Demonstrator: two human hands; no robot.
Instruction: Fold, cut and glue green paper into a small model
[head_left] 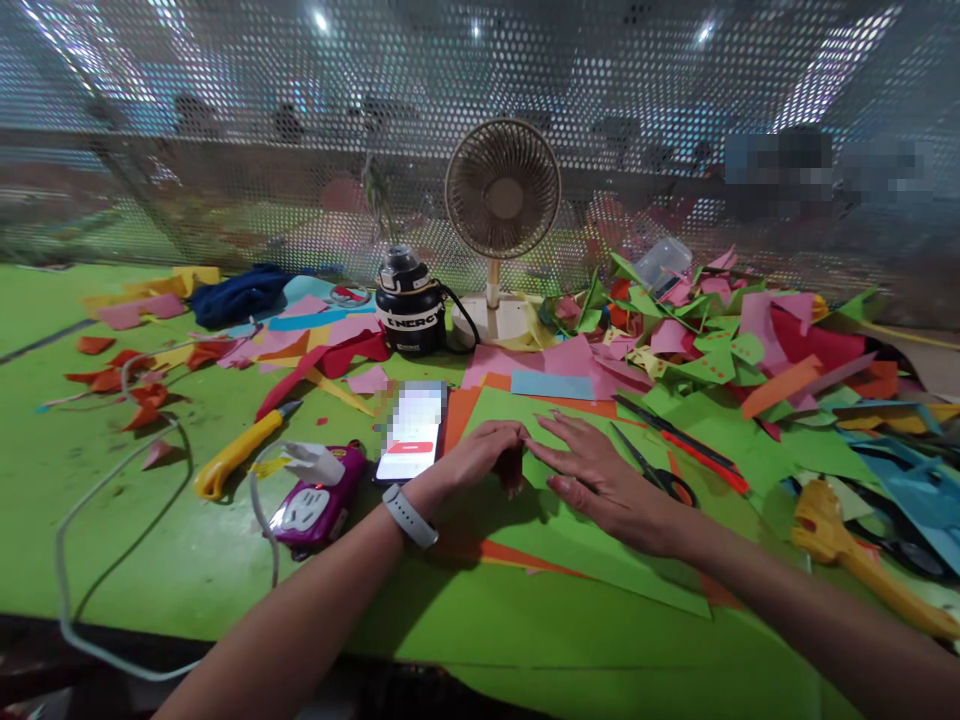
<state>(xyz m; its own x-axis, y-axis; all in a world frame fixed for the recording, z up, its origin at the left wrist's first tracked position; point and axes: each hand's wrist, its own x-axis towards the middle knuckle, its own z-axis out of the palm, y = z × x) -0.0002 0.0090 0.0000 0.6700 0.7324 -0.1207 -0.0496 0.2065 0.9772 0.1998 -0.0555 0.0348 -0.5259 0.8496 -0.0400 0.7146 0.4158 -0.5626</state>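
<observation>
While the green sheet (pixel 547 525) lies on the table (pixel 187 580) with orange paper showing at its edges, orange scraps (pixel 150 395) are scattered well to its left. Closer to the sheet come a yellow-handled tool (pixel 244 450), then a purple socket block (pixel 319 505) with a white plug (pixel 311 463). A black bottle (pixel 409 318) stands beyond the sheet's far left corner; a lit phone (pixel 409 440) lies just left of it. Over the sheet's left part is the left hand (pixel 480 460), a watch (pixel 410 516) on its wrist, fingers bent downward; whether they grip anything I cannot tell. A fan (pixel 502 190) stands beyond the sheet. Over its middle, the right hand (pixel 607 490) has its fingers spread, tips close to the left hand. Scissors (pixel 660 475) lie at the sheet's right side, with a black-and-red tool (pixel 697 455) just past them. A heap of coloured paper (pixel 697 350) rises beyond the sheet's far right, and a yellow glue gun (pixel 836 540) lies well to its right.
</observation>
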